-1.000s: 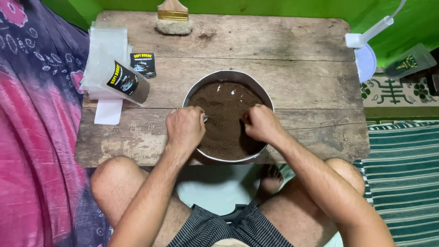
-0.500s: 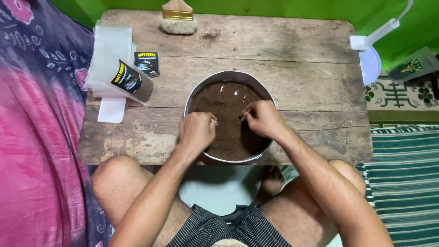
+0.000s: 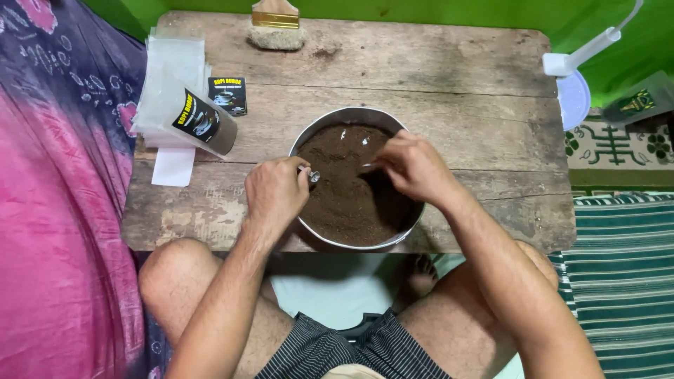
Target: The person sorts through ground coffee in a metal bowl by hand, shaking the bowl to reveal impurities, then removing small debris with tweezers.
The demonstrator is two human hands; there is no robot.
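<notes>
Both hands are over the round metal bowl point(image 3: 354, 184), which sits at the near middle of the weathered wooden counter point(image 3: 435, 77) and is filled with dark brown powder point(image 3: 347, 189). The left hand point(image 3: 275, 193) rests on the bowl's left rim with its grip curled together around a small shiny metal piece point(image 3: 314, 176), probably a spoon, though too little of it shows to be sure. The right hand point(image 3: 414, 167) hovers above the powder on the bowl's right side, grip pinched together on something thin and pale point(image 3: 368, 165); what it is, I can't tell from here.

Off to the left on the counter lies a stack of clear plastic pouches point(image 3: 172, 77), and on top of it 1 filled pouch with a black and yellow label point(image 3: 200, 123) lies tilted. Just beside it is a small black label card point(image 3: 227, 95), and a white slip of paper point(image 3: 173, 166) pokes out below the stack. At the far edge sits a brush with a wooden handle point(image 3: 276, 27). At the right edge, a white plastic tool point(image 3: 576, 67) overhangs the counter. A pink and purple cloth point(image 3: 56, 210) lies along the left, a green striped mat point(image 3: 625, 267) on the right.
</notes>
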